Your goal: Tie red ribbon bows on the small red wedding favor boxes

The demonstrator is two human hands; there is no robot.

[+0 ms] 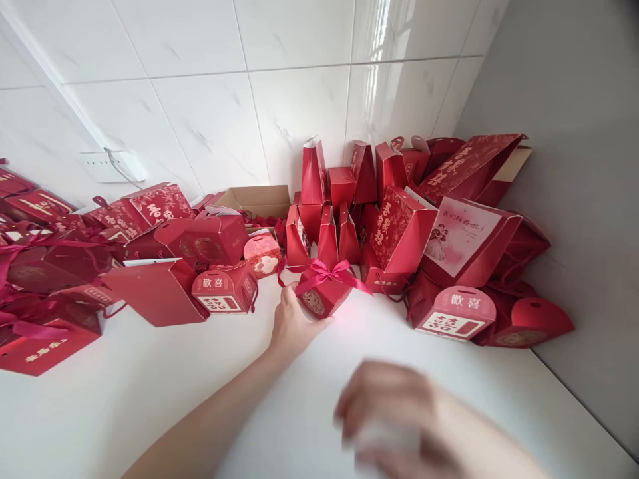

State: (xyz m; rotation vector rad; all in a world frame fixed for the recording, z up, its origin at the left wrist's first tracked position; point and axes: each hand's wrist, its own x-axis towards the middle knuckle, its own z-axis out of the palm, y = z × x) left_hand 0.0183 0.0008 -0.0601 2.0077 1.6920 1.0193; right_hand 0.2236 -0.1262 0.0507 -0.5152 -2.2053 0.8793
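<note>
A small red gift box (329,297) stands on the white tabletop, topped by a tied pink ribbon bow (330,271). My left hand (293,324) is closed around its near left side, thumb along the front and fingers partly hidden behind it. A gold round emblem marks the box's front. Lower right, my right hand (392,412) hangs over the table, apart from the box. Motion smears its bent fingers, so whether it holds anything is unclear.
Many red gift boxes crowd the back, left and right, including a square-topped box (150,293) and a handled box (456,314). An open cardboard carton (257,199) with red pieces stands behind. A power strip (112,166) hangs on the tiled wall. A grey panel (574,199) bounds the right.
</note>
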